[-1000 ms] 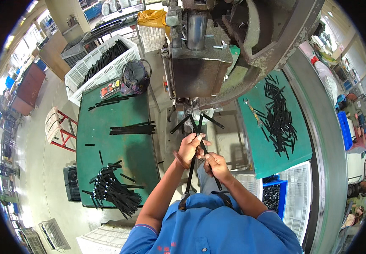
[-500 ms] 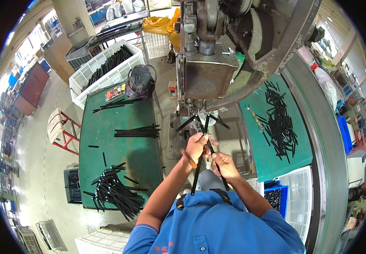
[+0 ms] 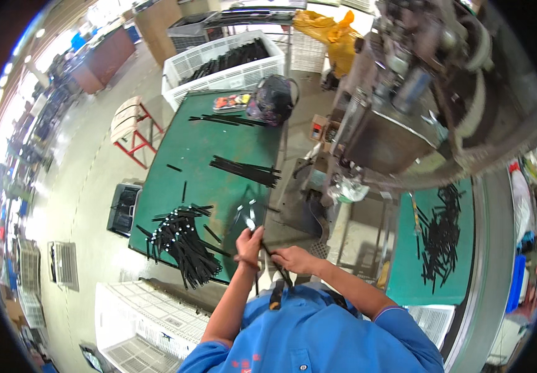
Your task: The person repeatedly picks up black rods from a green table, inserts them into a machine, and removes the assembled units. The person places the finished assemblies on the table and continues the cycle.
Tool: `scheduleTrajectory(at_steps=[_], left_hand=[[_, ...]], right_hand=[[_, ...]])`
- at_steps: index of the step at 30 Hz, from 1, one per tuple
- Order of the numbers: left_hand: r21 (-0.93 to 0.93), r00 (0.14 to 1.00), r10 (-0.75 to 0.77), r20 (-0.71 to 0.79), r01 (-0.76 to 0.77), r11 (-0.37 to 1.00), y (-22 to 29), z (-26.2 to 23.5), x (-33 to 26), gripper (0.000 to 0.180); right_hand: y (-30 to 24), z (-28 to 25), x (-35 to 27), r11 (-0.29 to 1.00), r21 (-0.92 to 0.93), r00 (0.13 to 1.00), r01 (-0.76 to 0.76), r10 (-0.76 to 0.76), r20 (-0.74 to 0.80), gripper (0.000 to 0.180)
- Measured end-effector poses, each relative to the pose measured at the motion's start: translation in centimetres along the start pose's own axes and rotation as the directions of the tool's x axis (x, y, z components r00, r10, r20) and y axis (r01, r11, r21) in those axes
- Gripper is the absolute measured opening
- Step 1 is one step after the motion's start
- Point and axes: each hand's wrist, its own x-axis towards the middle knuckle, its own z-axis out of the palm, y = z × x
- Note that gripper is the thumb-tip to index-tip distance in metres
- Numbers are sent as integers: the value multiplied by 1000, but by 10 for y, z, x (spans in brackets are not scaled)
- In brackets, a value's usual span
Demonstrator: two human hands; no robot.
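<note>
My left hand (image 3: pixel 249 244) is closed around black flat strips (image 3: pixel 284 273) near the right edge of the left green table (image 3: pixel 187 148). Blurred, shiny strip ends stick up beyond its fingers. My right hand (image 3: pixel 294 258) is beside it, its fingers closed on the lower part of the strips. How many strips each hand holds is hard to make out. A fanned pile of black strips (image 3: pixel 190 248) lies on the near part of that table, left of my hands. Farther back on it is a neat bundle of strips (image 3: pixel 243 171).
A heavy metal press (image 3: pixel 393 140) stands at the right. Beyond it, a green work surface (image 3: pixel 405 283) holds a heap of short black pieces (image 3: pixel 444 233) and a wrench (image 3: pixel 415 214). White crates (image 3: pixel 169 93) and a dark bag (image 3: pixel 271 102) are at the back; a red-legged stool (image 3: pixel 130 127) stands left.
My view has turned left. Both hands, with the strips, have moved from in front of the press toward the left table. The strips' splayed far ends are no longer by the press.
</note>
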Motion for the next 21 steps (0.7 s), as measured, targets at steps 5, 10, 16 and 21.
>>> scheduleTrajectory(at_steps=[5, 10, 16, 21], left_hand=[[209, 896, 237, -375, -167, 964, -20, -155, 25, 22], [595, 761, 299, -576, 140, 792, 6, -237, 61, 40], [772, 782, 351, -515, 245, 587, -24, -248, 102, 46], [838, 750, 476, -459, 189, 512, -20, -228, 83, 41]], right_hand=[[25, -22, 104, 976, -214, 901, 30, -119, -418, 23], [93, -51, 232, 656, -713, 837, -248, -225, -499, 23], [115, -41, 261, 485, -817, 885, -312, -163, -435, 11], [110, -54, 255, 542, -802, 819, -250, -323, -474, 8]])
